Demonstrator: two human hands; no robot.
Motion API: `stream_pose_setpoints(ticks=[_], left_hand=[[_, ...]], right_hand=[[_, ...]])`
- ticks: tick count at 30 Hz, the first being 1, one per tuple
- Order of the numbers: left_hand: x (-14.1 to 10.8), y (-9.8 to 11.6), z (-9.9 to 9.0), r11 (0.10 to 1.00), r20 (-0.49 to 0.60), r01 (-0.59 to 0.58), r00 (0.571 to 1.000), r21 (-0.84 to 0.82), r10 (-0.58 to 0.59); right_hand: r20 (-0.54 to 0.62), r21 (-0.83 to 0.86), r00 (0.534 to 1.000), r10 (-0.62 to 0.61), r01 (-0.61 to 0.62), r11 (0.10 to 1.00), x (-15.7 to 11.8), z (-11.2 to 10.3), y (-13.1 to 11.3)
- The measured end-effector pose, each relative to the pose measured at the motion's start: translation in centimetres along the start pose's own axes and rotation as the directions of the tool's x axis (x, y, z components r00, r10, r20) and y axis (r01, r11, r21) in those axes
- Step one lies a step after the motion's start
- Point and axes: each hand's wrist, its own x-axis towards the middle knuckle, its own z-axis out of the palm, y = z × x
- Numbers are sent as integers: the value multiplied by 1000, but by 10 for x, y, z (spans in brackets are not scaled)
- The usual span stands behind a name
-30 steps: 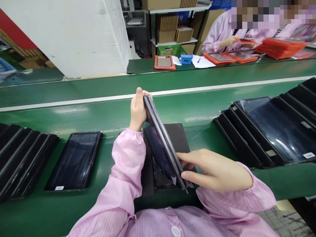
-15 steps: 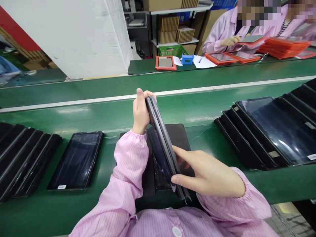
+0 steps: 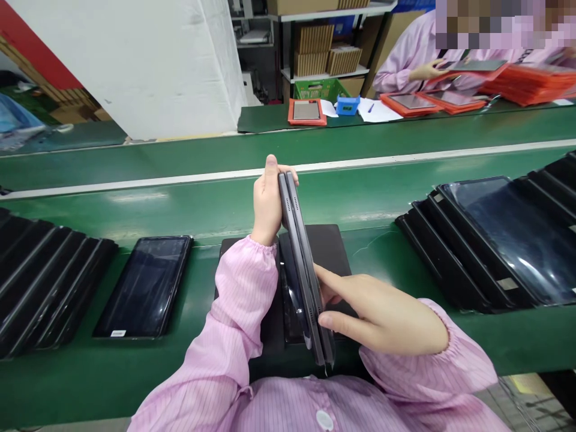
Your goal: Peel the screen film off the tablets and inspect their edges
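Observation:
Two dark grey tablets (image 3: 300, 258) stand on edge, face to face, held up between my hands. My left hand (image 3: 269, 201) grips their far end, with the thumb pointing up and the fingers round the back. Near the close end, my right hand (image 3: 378, 312) pinches them from the right, thumb on the edge and fingers behind. Clear film hangs off their lower corner. Beneath them on the green bench lies an open black case (image 3: 330, 246), partly hidden by the tablets and my left sleeve.
One film-wrapped tablet (image 3: 146, 285) lies to the left, beside a leaning row of black tablets (image 3: 45, 282). Another fanned row of tablets (image 3: 490, 240) is at the right. Across the green belt (image 3: 202, 204), a co-worker (image 3: 407, 54) handles tablets in orange cases (image 3: 531, 84).
The pair of tablets has turned more upright and shifted slightly right with my left hand. My right hand keeps its hold near the close end. The view has shifted slightly.

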Motion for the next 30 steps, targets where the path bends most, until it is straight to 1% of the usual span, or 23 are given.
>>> stream_pose_setpoints(ticks=[7, 13, 15, 21, 26, 28, 30], left_hand=[[0, -2, 1, 1000, 3, 12, 1000, -16, -12], [-1, -1, 1, 1000, 8, -5, 1000, -18, 6], [-1, -1, 1, 1000, 9, -14, 1000, -25, 14], [-2, 1, 2, 1000, 16, -5, 1000, -7, 5], [-6, 6, 3, 1000, 22, -14, 1000, -14, 14], [-9, 10, 5, 1000, 32, -10, 999, -15, 10], [-13, 17, 7, 1000, 42, -15, 999, -26, 17]], right_hand=[[-24, -54, 997, -68, 67, 996, 2, 1, 3], [-55, -165, 995, -88, 78, 983, 0, 0, 3], [-66, -170, 993, -95, 82, 982, -1, 1, 3], [-69, -100, 995, -76, 69, 993, -4, -1, 4], [-61, -27, 996, -57, 56, 998, -8, -3, 4], [-89, 12, 995, -39, 41, 999, -9, -3, 4], [-154, 44, 988, -28, 35, 998, -9, 0, 2]])
